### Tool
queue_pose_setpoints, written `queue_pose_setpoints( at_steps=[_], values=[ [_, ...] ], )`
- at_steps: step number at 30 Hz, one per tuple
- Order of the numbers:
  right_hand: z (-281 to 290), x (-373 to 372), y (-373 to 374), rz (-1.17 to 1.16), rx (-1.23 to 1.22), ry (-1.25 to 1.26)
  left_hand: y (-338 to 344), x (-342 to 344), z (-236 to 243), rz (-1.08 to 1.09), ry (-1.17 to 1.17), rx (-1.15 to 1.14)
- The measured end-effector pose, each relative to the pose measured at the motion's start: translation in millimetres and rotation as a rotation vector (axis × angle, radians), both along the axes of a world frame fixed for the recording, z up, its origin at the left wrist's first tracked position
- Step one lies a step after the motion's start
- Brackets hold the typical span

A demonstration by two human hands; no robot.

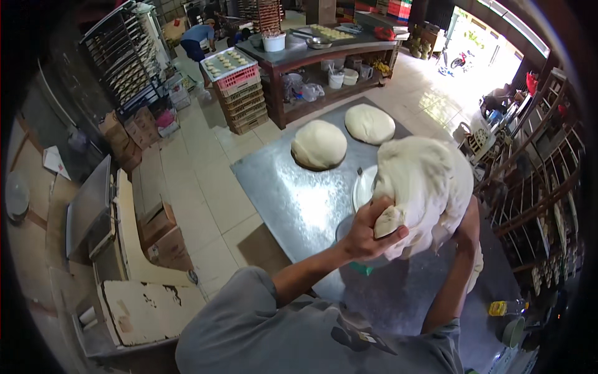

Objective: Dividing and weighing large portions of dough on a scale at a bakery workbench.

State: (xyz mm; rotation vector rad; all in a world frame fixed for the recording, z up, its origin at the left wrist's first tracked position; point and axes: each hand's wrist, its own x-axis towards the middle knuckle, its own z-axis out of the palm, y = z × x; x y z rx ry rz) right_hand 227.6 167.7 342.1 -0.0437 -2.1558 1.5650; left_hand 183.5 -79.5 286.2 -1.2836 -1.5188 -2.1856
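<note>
A large, soft lump of dough (427, 181) is held up in front of me over the metal table (268, 165). My left hand (372, 232) grips its near left side, with a fold of dough bulging between thumb and fingers. On the other side my right hand (466, 227) supports the lump, its fingers mostly hidden behind the dough. Part of a round white dish or pan (364, 187) shows under the dough. Two smooth dough balls, one at the left (318, 144) and one farther back (369, 123), rest on the tabletop.
A yellow bottle (506, 308) and a green bowl (513, 332) stand at the lower right. Racks (548, 187) line the right side. Stacked crates (243, 100) with a tray of dough pieces stand beyond the table, by a long workbench (293, 56). Another person (198, 36) bends at the back.
</note>
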Motion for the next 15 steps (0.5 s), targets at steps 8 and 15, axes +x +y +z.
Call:
queue_pose_setpoints(
  at_steps=[8,15],
  values=[
    [7,-26,-29,-0.201,0.316,-0.271,-27,-26,-32,-0.127,-0.365,0.000],
    [-19,-31,-41,-0.680,0.459,-0.114,-72,-37,8,0.079,-0.360,-0.853]
  ],
)
